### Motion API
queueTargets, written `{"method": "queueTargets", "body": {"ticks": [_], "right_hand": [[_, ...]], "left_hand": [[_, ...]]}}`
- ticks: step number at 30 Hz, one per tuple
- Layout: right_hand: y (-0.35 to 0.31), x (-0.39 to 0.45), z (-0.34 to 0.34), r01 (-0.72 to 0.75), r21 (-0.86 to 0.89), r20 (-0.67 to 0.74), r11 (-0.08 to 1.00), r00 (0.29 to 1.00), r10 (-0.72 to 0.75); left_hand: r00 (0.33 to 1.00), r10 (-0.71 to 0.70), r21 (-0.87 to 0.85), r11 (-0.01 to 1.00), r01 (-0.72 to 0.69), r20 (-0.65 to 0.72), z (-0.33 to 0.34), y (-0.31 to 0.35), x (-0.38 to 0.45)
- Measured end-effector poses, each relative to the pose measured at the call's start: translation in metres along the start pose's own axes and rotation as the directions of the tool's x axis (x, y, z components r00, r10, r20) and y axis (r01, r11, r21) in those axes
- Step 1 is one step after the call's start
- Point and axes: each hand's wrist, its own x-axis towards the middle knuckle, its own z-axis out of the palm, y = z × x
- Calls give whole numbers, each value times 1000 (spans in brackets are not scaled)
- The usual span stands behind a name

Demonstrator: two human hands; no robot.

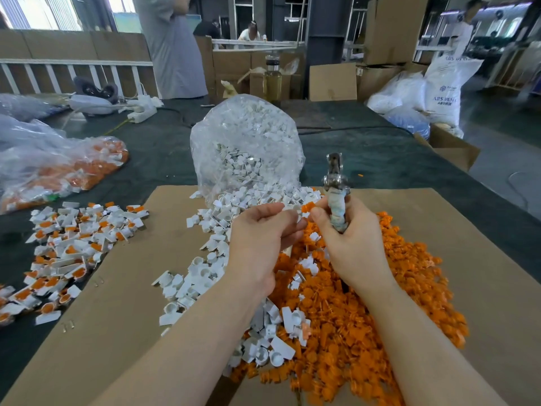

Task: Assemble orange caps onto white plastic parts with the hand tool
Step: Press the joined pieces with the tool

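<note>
Centrally, two hands, left hand pinching one white part, right hand gripping one hand tool

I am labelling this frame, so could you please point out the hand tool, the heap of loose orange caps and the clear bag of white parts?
hand tool [334, 174]: head view, on its metal head above the wrapped handle.
heap of orange caps [409, 294]: head view, on the heap's middle.
clear bag of white parts [246, 142]: head view, on the bag's front face.
</note>
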Motion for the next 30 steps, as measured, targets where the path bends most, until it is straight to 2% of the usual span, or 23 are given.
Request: {"method": "queueTargets", "body": {"ticks": [12, 19, 23, 27, 30], "right_hand": [[1, -3, 7, 63, -125, -116, 990, 990, -77], [-1, -3, 7, 64, -98, -91, 993, 993, -73], [-1, -2, 6, 56, -111, -64, 992, 996, -63], [-3, -1, 3, 91, -167, -50, 982, 994, -101], [-5, 0, 1, 90, -161, -50, 983, 994, -99]], "left_hand": [[997, 71, 11, 997, -71, 3, 4, -3, -8], [990, 143, 33, 989, -142, -8, 6, -3, -12], [970, 238, 172, 958, -228, -40, 5, -4, -10], [946, 324, 368, 882, -294, -21, 2, -4, -6], [931, 366, 424, 844, -329, -5, 2, -5, -7]]}}
